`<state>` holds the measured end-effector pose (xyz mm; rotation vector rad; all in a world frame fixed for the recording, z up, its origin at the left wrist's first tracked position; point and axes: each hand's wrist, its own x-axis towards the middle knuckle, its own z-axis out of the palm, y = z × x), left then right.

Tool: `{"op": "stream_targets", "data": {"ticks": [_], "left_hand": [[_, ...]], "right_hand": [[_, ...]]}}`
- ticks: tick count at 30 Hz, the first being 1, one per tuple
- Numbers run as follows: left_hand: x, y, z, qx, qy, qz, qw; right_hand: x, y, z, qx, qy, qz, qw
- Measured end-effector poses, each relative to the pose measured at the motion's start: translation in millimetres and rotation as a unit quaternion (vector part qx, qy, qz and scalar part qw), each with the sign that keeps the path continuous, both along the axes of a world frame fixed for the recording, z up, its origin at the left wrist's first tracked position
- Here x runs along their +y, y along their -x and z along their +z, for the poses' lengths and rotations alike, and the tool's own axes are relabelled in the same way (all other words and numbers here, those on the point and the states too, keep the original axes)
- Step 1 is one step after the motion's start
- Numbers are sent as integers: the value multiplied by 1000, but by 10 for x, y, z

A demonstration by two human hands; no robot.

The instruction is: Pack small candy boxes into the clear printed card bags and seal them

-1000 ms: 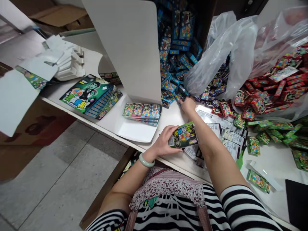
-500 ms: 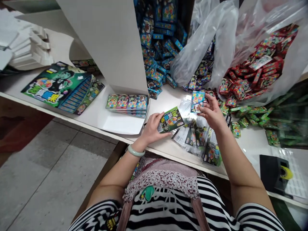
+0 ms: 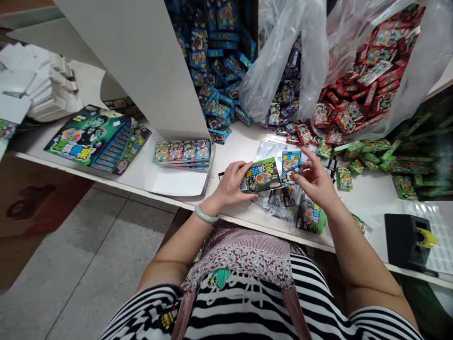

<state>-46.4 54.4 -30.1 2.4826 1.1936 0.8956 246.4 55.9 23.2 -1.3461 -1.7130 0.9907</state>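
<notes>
My left hand (image 3: 230, 185) is closed on a green-and-black printed packet (image 3: 262, 176), fingers over its left end and thumb along the lower edge. In my right hand (image 3: 316, 183) a small blue printed box (image 3: 291, 165) is pinched by its right side. The box stands close beside the packet's right end; I cannot tell whether they touch. Beneath both hands lie clear plastic sleeves (image 3: 268, 147) and more green-and-black packets (image 3: 308, 215). To the left, a white open carton (image 3: 177, 183) holds stacked rows of multicoloured small boxes (image 3: 182, 152).
Blue boxes (image 3: 219, 106) are heaped at the back. Clear bags hold purple boxes (image 3: 285, 94) and red boxes (image 3: 375, 75). Green boxes (image 3: 371, 158) lie to the right, above a black tape dispenser (image 3: 403, 241). A green display box (image 3: 85, 137) stands at left.
My right hand has lowered the blue box and brought it close to the packet's right end. The packet in my left hand has moved slightly right and lies more level. The view has shifted.
</notes>
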Motion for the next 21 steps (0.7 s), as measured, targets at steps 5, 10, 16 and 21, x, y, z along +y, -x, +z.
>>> {"op": "stream_targets", "data": {"ticks": [5,10,16,21], "left_hand": [[-35,-3,-24,14,-2,-9,1000],[-103,-6,-66,-18,9,-14,1000],[-142,-26,-78,-19,5,-16,1000],[-159,-36,-100,-29,6,23,999]], "right_hand": [[0,-4,124,-61,61,70,994],[-6,-8,204,-60,103,85,989],[13,41,268,-105,113,112,982],[41,126,134,-45,87,84,992]]}}
